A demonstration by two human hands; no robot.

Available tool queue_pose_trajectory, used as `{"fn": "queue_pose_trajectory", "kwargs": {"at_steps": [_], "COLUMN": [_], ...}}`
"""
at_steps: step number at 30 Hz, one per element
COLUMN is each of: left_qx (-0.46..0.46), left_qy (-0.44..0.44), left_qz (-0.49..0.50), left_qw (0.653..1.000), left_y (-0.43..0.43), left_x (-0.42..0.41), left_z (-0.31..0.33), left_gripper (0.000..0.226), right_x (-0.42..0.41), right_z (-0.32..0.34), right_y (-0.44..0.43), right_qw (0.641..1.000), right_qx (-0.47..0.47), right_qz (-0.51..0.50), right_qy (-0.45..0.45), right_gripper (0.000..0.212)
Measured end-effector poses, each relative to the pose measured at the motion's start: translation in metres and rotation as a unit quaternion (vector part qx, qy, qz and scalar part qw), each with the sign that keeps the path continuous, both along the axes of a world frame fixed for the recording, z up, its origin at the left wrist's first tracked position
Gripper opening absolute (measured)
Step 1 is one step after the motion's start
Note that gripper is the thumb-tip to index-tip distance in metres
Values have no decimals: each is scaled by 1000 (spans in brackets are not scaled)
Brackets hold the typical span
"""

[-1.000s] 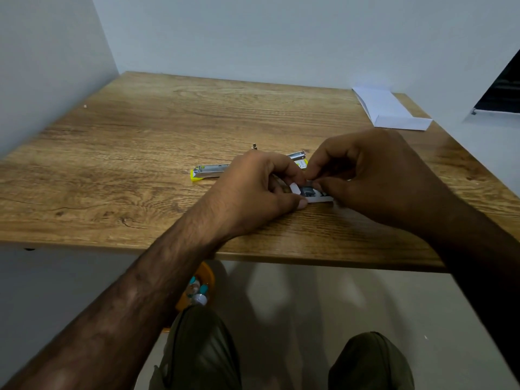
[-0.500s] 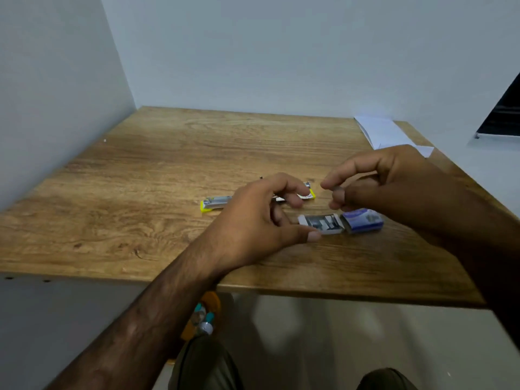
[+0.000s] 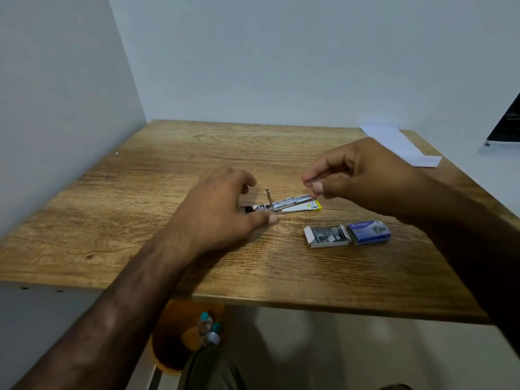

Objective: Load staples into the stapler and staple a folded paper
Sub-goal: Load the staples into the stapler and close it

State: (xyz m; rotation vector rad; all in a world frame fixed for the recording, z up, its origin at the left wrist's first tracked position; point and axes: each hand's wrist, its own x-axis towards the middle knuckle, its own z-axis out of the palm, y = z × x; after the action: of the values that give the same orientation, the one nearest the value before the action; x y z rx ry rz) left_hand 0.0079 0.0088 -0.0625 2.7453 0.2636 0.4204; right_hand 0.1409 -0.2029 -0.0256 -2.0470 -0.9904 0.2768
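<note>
My left hand [image 3: 225, 209] arches over the rear end of the stapler [image 3: 292, 205], thumb tip on the surface [image 3: 140, 220]; whether it grips the stapler I cannot tell. The stapler lies opened flat between my hands. My right hand [image 3: 363, 175] hovers over its front end, pinching a staple strip [image 3: 311, 181]. The staple box [image 3: 370, 232], tray slid out, lies near the right hand, on my side of it; the folded paper [image 3: 399, 144] lies beyond that hand

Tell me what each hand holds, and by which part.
Right hand pinches a small grey strip, likely staples, at its end. Left hand covers the stapler at its rear; grip cannot be told.
</note>
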Motion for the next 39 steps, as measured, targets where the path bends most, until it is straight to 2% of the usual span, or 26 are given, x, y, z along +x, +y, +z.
{"fn": "queue_pose_trajectory", "kwargs": {"at_steps": [2, 7, 14, 21, 30, 39], "left_qx": [17, 10, -35, -21, 7, -39], "left_qy": [27, 19, -58, -97, -102, -109], "left_qz": [-7, -35, -20, -33, -37, -42], "left_qw": [999, 999, 998, 995, 994, 992], "left_y": [-5, -10, -13, -14, -12, -10], "left_x": [9, 20, 14, 11, 11, 11], "left_z": [-1, -4, -11, -14, -20, -22], "left_gripper": [66, 38, 24, 30, 30, 25], "right_x": [0, -2, -5, -14, -19, -19], "right_z": [0, -5, -15, -11, -4, -2], "right_y": [11, 27, 29, 22, 29, 35], "right_qw": [998, 992, 984, 969, 960, 951], "right_qx": [-36, -65, -77, -62, -130, -142], "right_qz": [-8, 25, 21, 42, 34, 36], "right_qy": [-52, -105, -158, -236, -247, -271], "right_gripper": [17, 19, 18, 17, 17, 12]}}
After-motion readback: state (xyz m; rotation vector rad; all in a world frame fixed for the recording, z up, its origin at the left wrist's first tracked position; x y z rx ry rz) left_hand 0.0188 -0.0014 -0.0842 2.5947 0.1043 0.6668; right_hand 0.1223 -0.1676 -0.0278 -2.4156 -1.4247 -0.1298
